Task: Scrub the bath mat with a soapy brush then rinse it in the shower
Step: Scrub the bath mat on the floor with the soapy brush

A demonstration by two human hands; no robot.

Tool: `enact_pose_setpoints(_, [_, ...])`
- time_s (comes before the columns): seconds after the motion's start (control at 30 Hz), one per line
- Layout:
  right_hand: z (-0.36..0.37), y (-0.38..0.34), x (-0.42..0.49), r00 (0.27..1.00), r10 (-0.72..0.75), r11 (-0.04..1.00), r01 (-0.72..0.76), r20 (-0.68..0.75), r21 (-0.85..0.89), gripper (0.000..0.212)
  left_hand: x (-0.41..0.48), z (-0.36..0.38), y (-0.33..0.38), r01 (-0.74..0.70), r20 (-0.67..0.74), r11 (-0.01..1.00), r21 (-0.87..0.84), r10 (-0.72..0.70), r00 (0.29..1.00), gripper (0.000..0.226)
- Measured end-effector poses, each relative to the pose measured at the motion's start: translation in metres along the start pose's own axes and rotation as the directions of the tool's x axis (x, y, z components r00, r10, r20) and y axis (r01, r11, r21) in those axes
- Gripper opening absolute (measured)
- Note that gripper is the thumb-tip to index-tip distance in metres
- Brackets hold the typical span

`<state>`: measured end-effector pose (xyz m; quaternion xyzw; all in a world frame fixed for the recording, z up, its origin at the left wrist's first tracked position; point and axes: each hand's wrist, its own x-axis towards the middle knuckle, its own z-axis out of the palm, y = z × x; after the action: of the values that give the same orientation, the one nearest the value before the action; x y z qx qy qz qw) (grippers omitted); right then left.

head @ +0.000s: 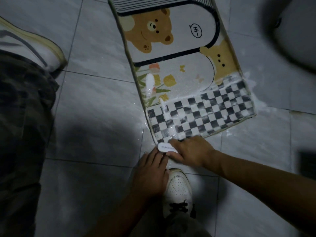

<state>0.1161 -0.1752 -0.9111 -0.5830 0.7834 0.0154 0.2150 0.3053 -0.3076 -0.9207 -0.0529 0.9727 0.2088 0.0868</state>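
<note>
A bath mat (174,53) with bears, flowers and a black-and-white checkered end lies flat on the grey tiled floor. White soap foam streaks the checkered part and the flower panel. A white brush (165,147) with dark lettering sits at the mat's near corner. My right hand (191,152) grips the brush from the right, fingers curled over it. My left hand (151,171) lies beside it, fingers fairly straight, fingertips touching the brush's near left end.
My white shoe (177,187) stands just below the hands. My other shoe (32,47) and a camouflage trouser leg (22,125) fill the left side. Foam and water spread on the tiles (266,106) around the mat's right corner. A dark rounded object (294,31) sits at top right.
</note>
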Motion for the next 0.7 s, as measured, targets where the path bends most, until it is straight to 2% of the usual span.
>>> enact_pose_setpoints(0.13, [-0.008,0.021,0.026,0.986,-0.167,0.978,0.169,0.029,-0.12,0.068,0.0,0.007,-0.001,-0.009,0.017,1.0,0.021,0.009,1.0,0.057])
enact_pose_setpoints(0.2, [-0.017,0.038,0.038,0.983,-0.178,0.974,0.183,0.043,-0.133,0.07,0.001,0.006,0.001,-0.008,0.027,0.999,0.033,0.007,1.0,0.06])
enact_pose_setpoints(0.3, [-0.035,0.053,0.076,0.998,-0.059,0.99,0.057,-0.016,-0.127,0.066,0.004,0.003,0.005,0.022,0.025,0.999,0.034,-0.023,0.999,0.061])
enact_pose_setpoints(0.37, [-0.05,0.054,0.107,0.995,0.088,0.984,-0.095,-0.057,-0.15,0.063,0.004,0.002,0.006,0.037,0.03,0.999,0.023,-0.038,0.999,0.059])
enact_pose_setpoints(0.43, [-0.066,0.048,0.124,0.98,0.2,0.968,-0.201,-0.025,-0.147,0.061,0.004,-0.002,0.006,0.044,0.032,0.999,0.022,-0.045,0.998,0.057])
enact_pose_setpoints(0.47, [-0.07,0.044,0.123,0.981,0.195,0.972,-0.195,-0.015,-0.129,0.059,0.006,-0.004,0.005,0.043,0.036,0.999,0.019,-0.044,0.998,0.056])
enact_pose_setpoints(0.6, [-0.053,0.035,0.053,0.996,-0.046,0.999,0.045,0.08,0.017,0.067,0.012,-0.016,0.001,0.039,0.027,0.999,-0.019,-0.038,0.999,0.049])
enact_pose_setpoints(0.7, [-0.035,0.047,-0.001,0.943,-0.21,0.978,0.205,0.26,0.049,0.077,0.012,-0.016,0.0,0.053,0.014,0.994,-0.094,-0.052,0.999,0.046])
